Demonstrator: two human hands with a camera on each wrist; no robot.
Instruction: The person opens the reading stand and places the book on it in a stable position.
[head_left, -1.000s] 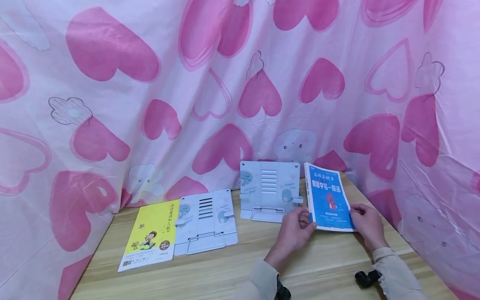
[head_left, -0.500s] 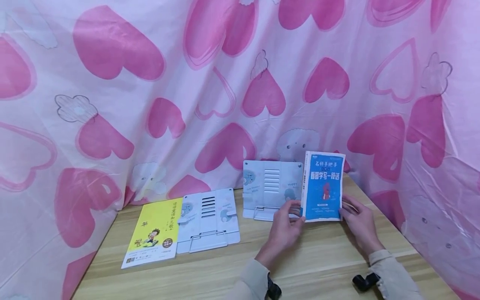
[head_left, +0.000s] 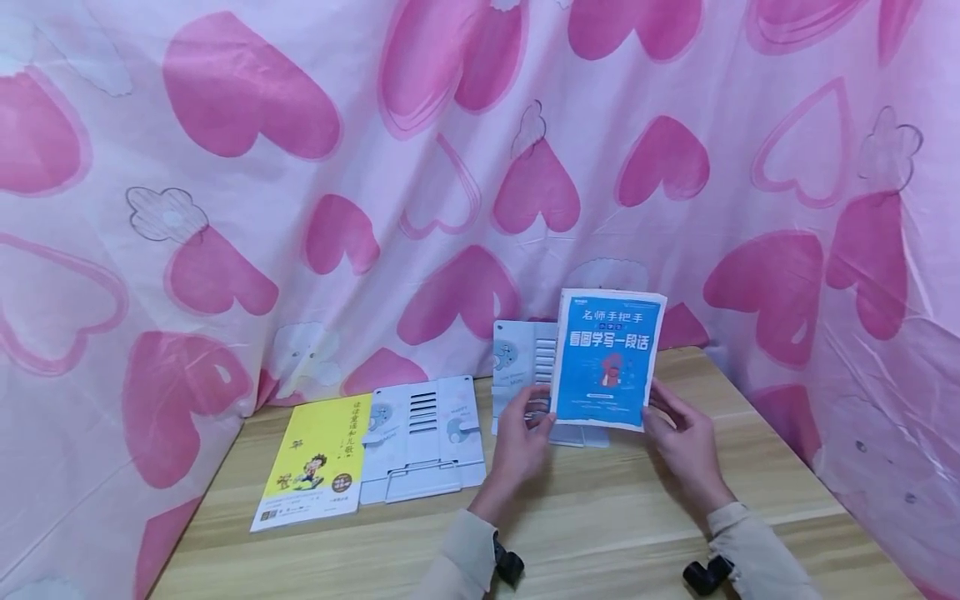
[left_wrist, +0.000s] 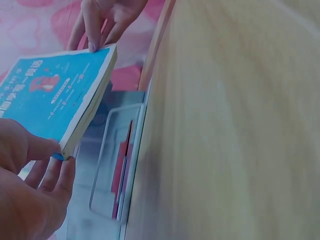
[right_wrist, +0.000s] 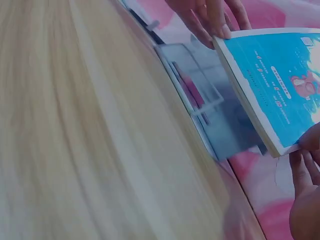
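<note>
Left hand point(head_left: 521, 440) and right hand point(head_left: 686, 443) pinch the blue book point(head_left: 606, 367), lifted, off the rear bookstand point(head_left: 514, 357). Lower left, the yellow book point(head_left: 317, 450) lies untouched.

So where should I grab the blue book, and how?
Probably the lower side edges of the blue book, coming from both sides, thumbs in front and fingers behind. That's where the left hand and right hand hold it. It's wide and flat, and its edges look thin enough to pinch.
</note>
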